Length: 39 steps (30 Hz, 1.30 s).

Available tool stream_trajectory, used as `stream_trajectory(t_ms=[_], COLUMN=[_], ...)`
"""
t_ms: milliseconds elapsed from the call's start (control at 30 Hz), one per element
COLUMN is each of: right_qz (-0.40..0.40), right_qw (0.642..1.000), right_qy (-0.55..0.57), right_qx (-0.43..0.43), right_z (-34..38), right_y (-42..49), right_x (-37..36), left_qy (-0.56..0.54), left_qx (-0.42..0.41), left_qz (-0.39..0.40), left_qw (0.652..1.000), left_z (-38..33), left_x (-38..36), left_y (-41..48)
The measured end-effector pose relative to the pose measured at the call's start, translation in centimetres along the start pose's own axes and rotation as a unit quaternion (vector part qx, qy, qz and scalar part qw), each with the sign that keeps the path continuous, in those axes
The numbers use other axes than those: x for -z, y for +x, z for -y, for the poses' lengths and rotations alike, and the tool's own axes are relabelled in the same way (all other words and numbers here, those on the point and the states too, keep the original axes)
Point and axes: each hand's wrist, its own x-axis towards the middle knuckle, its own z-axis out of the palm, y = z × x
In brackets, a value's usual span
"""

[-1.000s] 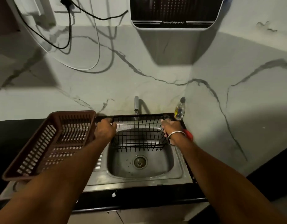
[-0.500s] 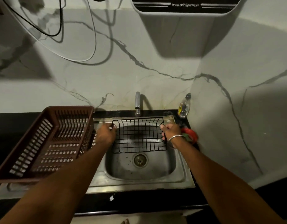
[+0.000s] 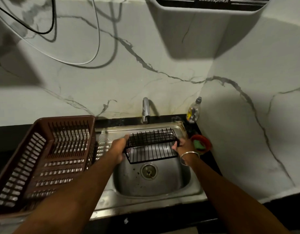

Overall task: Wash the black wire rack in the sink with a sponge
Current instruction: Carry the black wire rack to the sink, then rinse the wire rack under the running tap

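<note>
gripping the black wire rack (image 3: 151,147) at its 2 short ends, the left hand (image 3: 119,148) and right hand (image 3: 184,147) hold it tilted over the steel sink (image 3: 188,181), below the tap (image 3: 145,109). fingers of both hands curl around the end wires. a green sponge (image 3: 199,144) sits in a red bowl (image 3: 207,141) just right of the sink.

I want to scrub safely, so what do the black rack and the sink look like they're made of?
Black wire rack: thin metal wire, probably with a matte black coating; no bare metal shows. Sink: likely brushed stainless steel, grey with soft reflections.
</note>
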Motion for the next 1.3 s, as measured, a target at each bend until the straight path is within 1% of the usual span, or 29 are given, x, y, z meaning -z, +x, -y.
stream_trajectory(t_ms=[67, 133, 167, 267, 333, 367, 467, 533, 600, 700, 833, 967, 1067, 1200, 1300], right_qz=[-0.015, -0.021, -0.017, 0.004, 0.009, 0.015, 0.055, 0.072, 0.076, 0.097, 0.074, 0.088, 0.078, 0.071, 0.078], right_qw=[1.000, 0.998, 0.997, 0.983, 0.977, 0.980, 0.994, 0.993, 0.986, 0.970, 0.944, 0.935, 0.936, 0.942, 0.944], right_qy=[-0.003, -0.006, 0.008, 0.106, 0.124, 0.108, 0.017, -0.081, -0.150, -0.217, -0.296, -0.274, -0.241, -0.234, -0.231], right_qx=[-0.019, -0.054, -0.076, -0.152, -0.176, -0.168, -0.097, -0.041, -0.007, 0.042, 0.127, 0.205, 0.245, 0.231, 0.221], right_z=[-0.3, -1.0, -1.3, -2.0, -2.2, -2.2, -1.4, -1.3, -1.1, 0.1, 2.0, 5.0, 6.5, 7.0, 7.0], right_y=[-0.1, 0.2, 0.3, 1.1, 1.8, 2.0, 2.4, 3.0, 3.3, 3.3, 3.3, 2.8, 3.0, 3.7, 4.8], right_x=[-0.4, -0.7, -0.9, -1.2, -1.4, -1.5, -1.9, -2.2, -2.4, -2.8, -4.0, -5.3, -6.1, -6.6, -6.5], left_qy=[0.027, 0.051, 0.064, 0.084, 0.102, 0.102, 0.072, 0.083, 0.106, 0.120, 0.127, 0.142, 0.148, 0.147, 0.201], left_qx=[-0.018, -0.043, -0.053, -0.088, -0.106, -0.107, -0.103, -0.106, -0.115, -0.117, -0.123, -0.136, -0.134, -0.142, -0.186], left_qz=[-0.010, -0.003, 0.007, 0.038, 0.028, 0.016, -0.027, -0.052, -0.068, -0.086, -0.079, -0.050, -0.020, 0.041, 0.088], left_qw=[0.999, 0.998, 0.997, 0.992, 0.989, 0.989, 0.992, 0.990, 0.985, 0.982, 0.981, 0.979, 0.980, 0.978, 0.958], left_z=[-0.3, -0.7, -0.9, -0.9, -0.9, -0.9, -1.3, -1.7, -2.0, -2.6, -3.6, -4.1, -4.3, -5.2, -5.4], left_x=[-0.2, -0.4, -0.3, -0.3, -0.8, -1.2, -2.5, -3.3, -4.2, -5.3, -6.4, -7.4, -7.9, -7.9, -7.1], left_y=[0.8, 0.9, 1.0, 1.1, 1.5, 1.7, 2.1, 2.4, 2.4, 2.6, 3.0, 3.2, 3.0, 2.7, 2.9])
